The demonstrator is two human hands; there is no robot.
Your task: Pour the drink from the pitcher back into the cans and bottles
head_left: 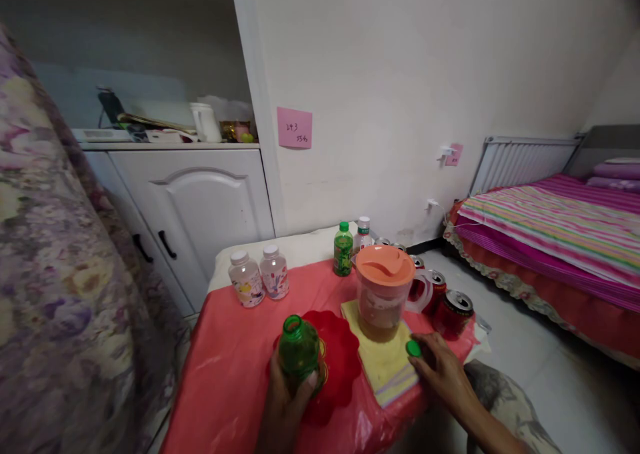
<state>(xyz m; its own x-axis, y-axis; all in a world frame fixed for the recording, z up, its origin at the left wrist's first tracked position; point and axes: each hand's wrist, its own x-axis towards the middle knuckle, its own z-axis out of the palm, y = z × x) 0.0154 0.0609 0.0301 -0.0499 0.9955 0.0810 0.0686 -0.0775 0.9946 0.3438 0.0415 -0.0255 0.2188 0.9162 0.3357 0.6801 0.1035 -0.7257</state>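
Note:
My left hand [287, 401] is wrapped around a green bottle [299, 349] whose mouth is uncapped; it is over a red scalloped plate [345, 354]. Between the fingertips of my right hand [435, 367] is a green bottle cap [413, 348], above the right edge of a folded yellow cloth [383, 367]. On the cloth's far part stands a clear plastic pitcher [380, 304] with an orange lid [385, 265], holding some liquid. Behind it are a capped green bottle [343, 251] and a clear bottle with a white cap [363, 233].
Two clear white-capped jars [246, 282] stand at the table's left. Several opened red cans [453, 313] line the right side, near the table edge. A red cover [215, 361] lies over the table. A floral curtain [70, 274] hangs at left; a bed [550, 221] stands at right.

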